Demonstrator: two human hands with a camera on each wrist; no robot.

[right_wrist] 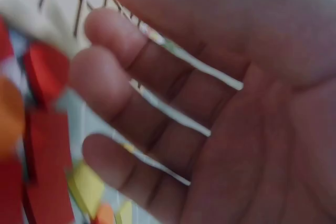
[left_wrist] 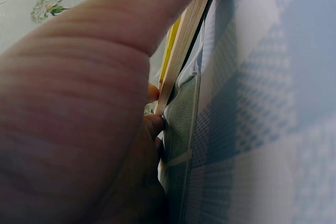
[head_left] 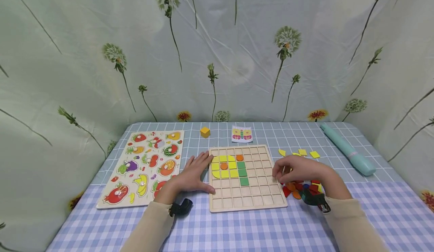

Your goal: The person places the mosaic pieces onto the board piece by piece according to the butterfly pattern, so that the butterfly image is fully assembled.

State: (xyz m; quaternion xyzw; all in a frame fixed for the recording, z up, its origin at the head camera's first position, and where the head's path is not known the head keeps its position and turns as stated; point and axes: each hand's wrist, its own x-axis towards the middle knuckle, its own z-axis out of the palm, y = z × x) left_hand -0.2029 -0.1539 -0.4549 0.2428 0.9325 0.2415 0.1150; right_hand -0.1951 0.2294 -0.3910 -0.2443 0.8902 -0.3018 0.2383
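A wooden grid board (head_left: 257, 199) lies in the middle of the table. Yellow tiles (head_left: 234, 173), two orange discs (head_left: 239, 158) and a column of green squares (head_left: 243, 172) sit in its cells. My left hand (head_left: 193, 174) rests along the board's left edge, fingers stretched and thumb at the rim. In the left wrist view, fingertips touch the board's side (left_wrist: 181, 51). At the right edge is my right hand (head_left: 300, 169), its fingers loosely bent. The right wrist view shows no piece in the fingers (right_wrist: 100, 77), though the thumb hides part of the hand.
Red and orange pieces (head_left: 296, 194) lie beneath and beside the right hand, with yellow pieces (head_left: 314, 154) behind it. A butterfly pattern card (head_left: 242, 134) and yellow block (head_left: 205, 132) stand behind the board. A fruit puzzle (head_left: 142, 169) lies left, a teal cylindrical object (head_left: 349, 150) right.
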